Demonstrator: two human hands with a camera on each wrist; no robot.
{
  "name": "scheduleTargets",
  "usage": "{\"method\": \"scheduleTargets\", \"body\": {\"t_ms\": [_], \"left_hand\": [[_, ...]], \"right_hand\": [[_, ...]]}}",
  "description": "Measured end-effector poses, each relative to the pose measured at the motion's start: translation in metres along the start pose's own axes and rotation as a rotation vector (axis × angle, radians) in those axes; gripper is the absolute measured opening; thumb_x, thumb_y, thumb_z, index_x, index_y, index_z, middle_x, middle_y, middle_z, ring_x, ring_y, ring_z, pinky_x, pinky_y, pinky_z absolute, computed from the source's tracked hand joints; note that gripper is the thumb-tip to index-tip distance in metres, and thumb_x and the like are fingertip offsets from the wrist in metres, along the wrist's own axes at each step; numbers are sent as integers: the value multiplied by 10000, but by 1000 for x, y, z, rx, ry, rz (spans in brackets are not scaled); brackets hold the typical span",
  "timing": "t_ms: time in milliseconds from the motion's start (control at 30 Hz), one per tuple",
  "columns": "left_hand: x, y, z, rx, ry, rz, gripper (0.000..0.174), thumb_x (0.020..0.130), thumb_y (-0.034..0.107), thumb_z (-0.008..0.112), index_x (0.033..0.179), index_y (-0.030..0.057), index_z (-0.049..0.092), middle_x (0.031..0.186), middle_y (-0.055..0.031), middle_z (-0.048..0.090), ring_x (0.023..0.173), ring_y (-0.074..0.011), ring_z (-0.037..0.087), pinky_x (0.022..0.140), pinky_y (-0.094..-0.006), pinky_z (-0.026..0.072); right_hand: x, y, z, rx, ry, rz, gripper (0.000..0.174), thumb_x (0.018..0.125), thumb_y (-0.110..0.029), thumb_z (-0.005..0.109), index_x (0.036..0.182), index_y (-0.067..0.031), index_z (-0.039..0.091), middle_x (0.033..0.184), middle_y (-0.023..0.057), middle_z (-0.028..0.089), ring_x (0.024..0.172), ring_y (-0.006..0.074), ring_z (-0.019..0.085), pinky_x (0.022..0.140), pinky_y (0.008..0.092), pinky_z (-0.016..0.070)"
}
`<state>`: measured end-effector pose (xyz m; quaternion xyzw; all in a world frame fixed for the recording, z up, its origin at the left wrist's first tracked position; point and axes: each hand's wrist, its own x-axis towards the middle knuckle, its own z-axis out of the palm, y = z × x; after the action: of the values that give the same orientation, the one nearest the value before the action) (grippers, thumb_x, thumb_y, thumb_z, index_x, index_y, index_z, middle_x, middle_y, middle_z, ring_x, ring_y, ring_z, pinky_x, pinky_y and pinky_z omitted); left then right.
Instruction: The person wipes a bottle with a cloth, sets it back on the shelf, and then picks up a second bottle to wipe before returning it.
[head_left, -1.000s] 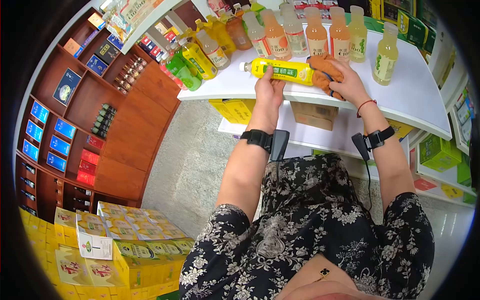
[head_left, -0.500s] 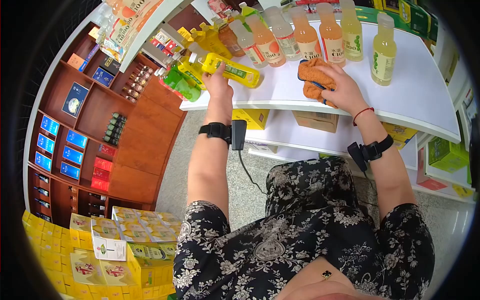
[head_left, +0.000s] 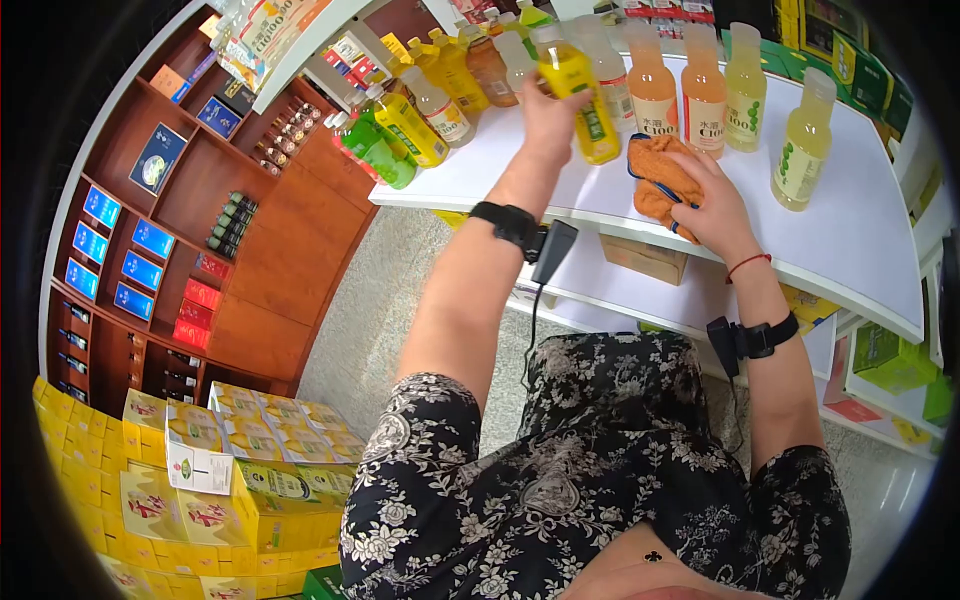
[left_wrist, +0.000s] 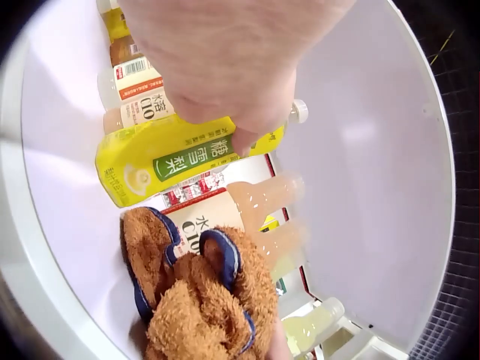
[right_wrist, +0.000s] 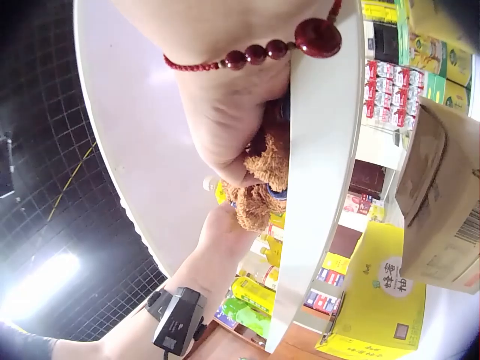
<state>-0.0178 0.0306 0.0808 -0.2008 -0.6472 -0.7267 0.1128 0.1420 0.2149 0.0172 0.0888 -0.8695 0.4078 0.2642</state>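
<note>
A yellow bottle (head_left: pixel 592 112) with a white cap stands slightly tilted over the white shelf, gripped near its upper part by my left hand (head_left: pixel 549 120). In the left wrist view the thumb of the left hand (left_wrist: pixel 225 60) lies across the label of the yellow bottle (left_wrist: pixel 172 159). My right hand (head_left: pixel 716 208) holds a bunched orange cloth (head_left: pixel 660 182) with dark blue edging, down at the shelf's front. The right wrist view shows the right hand (right_wrist: pixel 225 127) round the cloth (right_wrist: pixel 255 206), its fingertips partly hidden.
Orange and pale bottles (head_left: pixel 703 95) stand in a row behind the cloth; one pale-yellow bottle (head_left: pixel 803 150) stands apart at the right. Yellow and green bottles (head_left: pixel 408 130) crowd the left end of the white shelf (head_left: pixel 850 235). Cartons (head_left: pixel 645 258) sit below.
The left hand first carried the yellow bottle left, away from the cloth, then back right and more upright beside the orange bottles. The right hand keeps the cloth, now off the bottle.
</note>
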Motion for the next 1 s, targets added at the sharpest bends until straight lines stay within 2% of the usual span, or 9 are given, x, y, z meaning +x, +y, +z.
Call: {"method": "scheduleTargets", "body": {"t_ms": [200,300,400,467,600,667,733,833,1000], "left_hand": [[-2,-3,14,7,-113,36,754,761,-20,713,1364,-38,261,1168,-144,539,1075,-232,552,930,-360,462],[-2,-3,6,53,-85,45,741,753,-30,700,1355,-32,267,1143,-155,556,1032,-248,580,862,-349,502],[-4,-4,-5,163,-162,81,681,778,22,716,1342,-37,337,1126,-130,570,1072,-215,553,921,-340,460],[-6,-13,-18,227,-160,246,561,811,80,701,1287,-41,430,1097,-113,582,1043,-202,556,907,-323,456],[14,-16,-74,156,156,237,400,814,122,675,1147,-39,520,1058,-99,576,959,-199,556,870,-318,456],[43,-16,-107,277,396,202,419,765,165,706,1079,-37,516,1044,-149,565,964,-234,553,830,-327,451],[75,-22,-145,507,557,255,509,748,147,698,1169,-52,492,1122,-202,525,1028,-299,534,891,-383,438],[101,-16,-179,780,538,314,635,738,137,694,1279,-64,428,1214,-258,469,1112,-384,487,973,-443,397],[131,0,-190,1133,492,388,735,744,152,692,1362,-53,351,1310,-299,415,1218,-433,422,1042,-451,357]], "right_hand": [[-2,-5,0,-23,19,-8,590,664,-123,615,1252,-115,552,1333,145,480,1161,329,521,963,355,445],[-2,-9,-1,-7,20,-16,581,666,-109,606,1245,-113,556,1306,144,491,1151,329,523,955,358,448],[-2,-13,-3,1,17,-22,568,669,-99,598,1236,-108,560,1270,142,502,1126,330,532,941,361,454],[-3,-17,-4,4,15,-17,562,670,-98,597,1231,-103,561,1259,142,505,1116,332,535,934,363,457],[-2,-18,-4,13,15,-5,553,671,-94,594,1223,-101,562,1242,137,511,1098,338,539,921,366,464],[-2,-18,-4,1,17,-3,555,669,-92,594,1222,-102,562,1239,135,512,1095,339,540,918,367,465],[-2,-21,-4,-11,16,-4,556,667,-89,594,1222,-104,561,1235,133,513,1092,339,540,916,368,466],[-1,-20,-4,6,4,-1,563,661,-82,593,1222,-106,560,1229,131,513,1087,339,541,915,367,466],[-1,-20,-4,-15,0,11,572,648,-77,586,1219,-107,561,1218,133,515,1077,345,543,906,371,468]]}}
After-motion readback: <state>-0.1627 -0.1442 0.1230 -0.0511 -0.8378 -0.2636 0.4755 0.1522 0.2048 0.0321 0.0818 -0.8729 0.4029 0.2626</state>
